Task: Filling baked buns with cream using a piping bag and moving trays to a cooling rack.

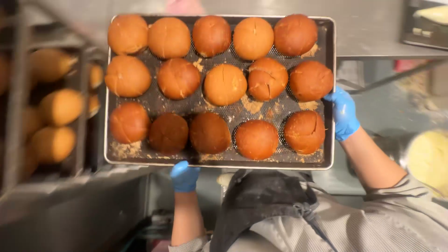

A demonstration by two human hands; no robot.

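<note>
- Baking tray (332, 140): dull grey metal rim, dark perforated matt bed.
- Buns (225, 84): smooth, faintly glossy brown crust, some cracked.
- Crumbs (252, 105): rough, dry.
- Gloves on left hand (185, 176) and right hand (343, 113): smooth blue, probably rubber.
- Apron (261, 200): dark matt cloth.

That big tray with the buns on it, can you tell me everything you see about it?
The tray is a flat, rectangular metal pan with a pale silver rim and a dark floor full of tiny holes. Fifteen round, golden-brown buns sit on it in three rows of five, with light crumbs scattered between them. It is held level. The left hand, in a blue glove, has its grip on the near edge, and the gloved right hand holds the right edge.
</note>
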